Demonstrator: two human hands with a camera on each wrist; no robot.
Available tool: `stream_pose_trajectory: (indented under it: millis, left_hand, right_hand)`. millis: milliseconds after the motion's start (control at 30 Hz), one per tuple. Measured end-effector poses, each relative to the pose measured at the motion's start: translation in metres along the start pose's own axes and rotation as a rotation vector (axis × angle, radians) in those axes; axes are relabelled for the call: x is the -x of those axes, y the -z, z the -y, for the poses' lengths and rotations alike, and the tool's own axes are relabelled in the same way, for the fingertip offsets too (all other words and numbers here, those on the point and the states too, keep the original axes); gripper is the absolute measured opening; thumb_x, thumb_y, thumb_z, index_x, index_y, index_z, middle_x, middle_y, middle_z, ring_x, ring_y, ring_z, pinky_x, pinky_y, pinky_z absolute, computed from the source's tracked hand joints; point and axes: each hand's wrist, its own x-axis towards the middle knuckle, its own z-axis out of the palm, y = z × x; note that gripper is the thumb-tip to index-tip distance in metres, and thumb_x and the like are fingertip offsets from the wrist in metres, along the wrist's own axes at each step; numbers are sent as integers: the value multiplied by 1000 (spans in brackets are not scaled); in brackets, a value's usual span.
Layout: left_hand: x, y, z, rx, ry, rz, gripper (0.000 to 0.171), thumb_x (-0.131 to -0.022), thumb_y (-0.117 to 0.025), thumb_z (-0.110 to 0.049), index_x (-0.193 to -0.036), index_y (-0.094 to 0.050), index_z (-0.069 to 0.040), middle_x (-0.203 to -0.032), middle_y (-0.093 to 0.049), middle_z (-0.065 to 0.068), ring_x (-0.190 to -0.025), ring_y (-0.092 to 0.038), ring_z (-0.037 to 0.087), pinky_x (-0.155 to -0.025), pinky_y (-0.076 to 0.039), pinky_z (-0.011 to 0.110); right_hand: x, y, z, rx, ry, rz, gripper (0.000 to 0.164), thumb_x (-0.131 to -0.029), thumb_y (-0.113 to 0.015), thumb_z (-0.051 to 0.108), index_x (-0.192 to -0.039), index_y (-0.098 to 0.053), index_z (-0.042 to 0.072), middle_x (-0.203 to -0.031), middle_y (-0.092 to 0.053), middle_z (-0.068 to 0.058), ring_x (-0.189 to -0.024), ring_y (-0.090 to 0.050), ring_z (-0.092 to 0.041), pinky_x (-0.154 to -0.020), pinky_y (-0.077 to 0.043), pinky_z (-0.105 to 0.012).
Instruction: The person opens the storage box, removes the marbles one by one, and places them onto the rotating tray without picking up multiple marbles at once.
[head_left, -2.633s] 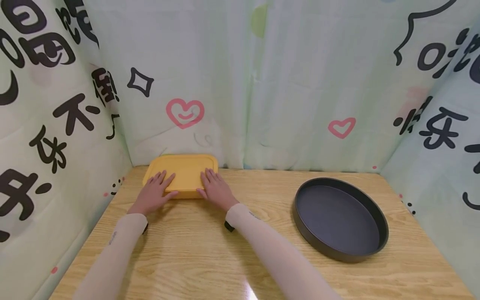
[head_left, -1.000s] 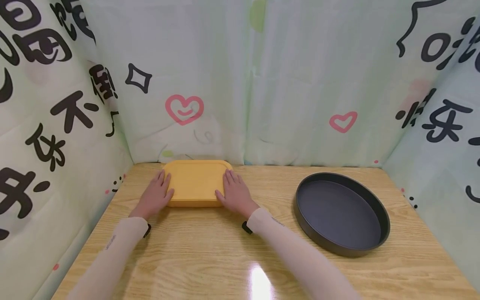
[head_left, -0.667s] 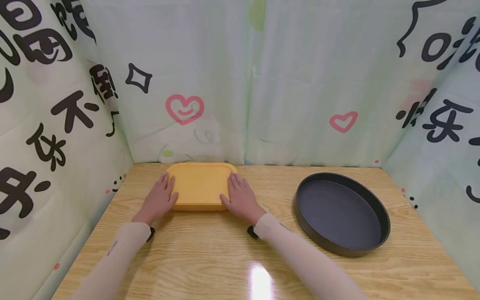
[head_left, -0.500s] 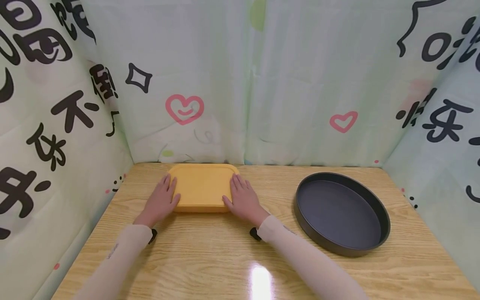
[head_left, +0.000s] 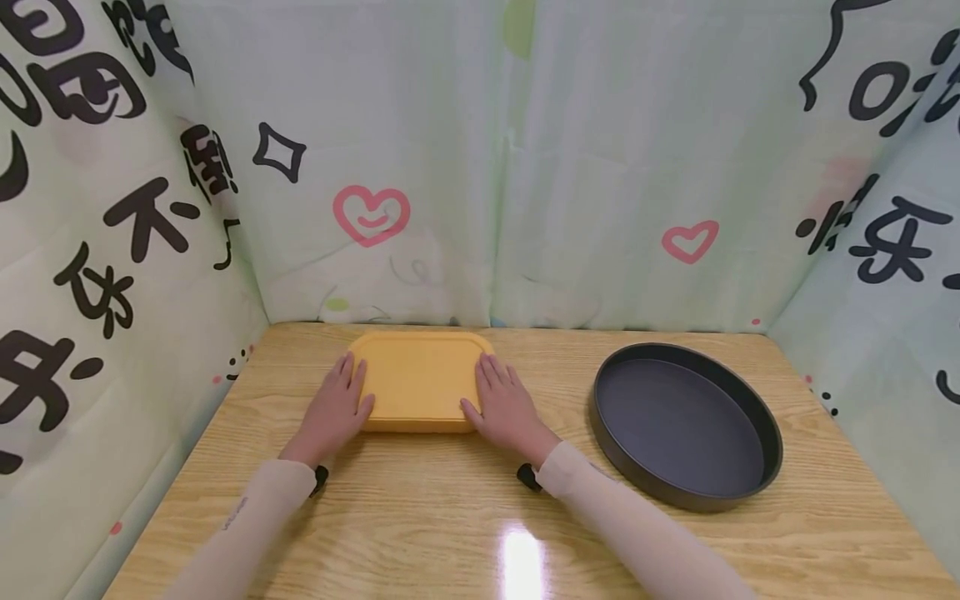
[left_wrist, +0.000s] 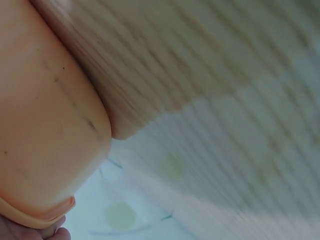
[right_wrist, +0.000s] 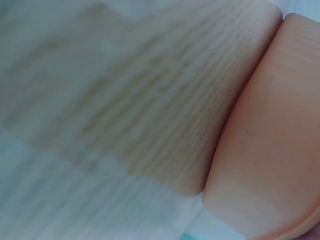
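Head view: a yellow box [head_left: 422, 379] sits left of centre on a wooden tabletop [head_left: 420, 508]. A person's left hand [head_left: 333, 414] touches its left end and the right hand [head_left: 512, 410] its right end; each grip is spread, fingers straight and pointing toward the top of the frame. A round dark pan [head_left: 682, 421] lies at right of the frame, apart from the box. A pale curtain [head_left: 600, 158] printed with pink hearts fills the top.

Left wrist view: the box's side fills the left edge, fingertips at its rim, lower left.

Right wrist view: the box's side fills the right edge; wood grain, blurred, lies left.
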Motion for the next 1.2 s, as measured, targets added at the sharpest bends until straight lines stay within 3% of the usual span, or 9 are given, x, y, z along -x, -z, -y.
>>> stream_pose_trajectory:
  millis: [600,1200]
  left_hand:
    - [7,-4,-23,-44,-11,-10,62,-98,-42,-29,-145,-25,8,-152,-16,30,-142,-16,44,-117,-19,52]
    - [9,-8,-35,-79,-11,-12,62,-98,-42,-31,-145,-26,7,-152,-20,29,-142,-19,42,-117,-21,51]
  right_hand:
    - [26,4,-8,-32,-12,-31,68,-98,-36,44,-144,-30,-6,-153,-26,-20,-145,-21,-30,-117,-20,-51]
    - [39,8,-13,-18,6,-62,68,-98,-38,43,-144,-31,-6,-152,-29,-21,-143,-25,-31,-114,-24,-53]
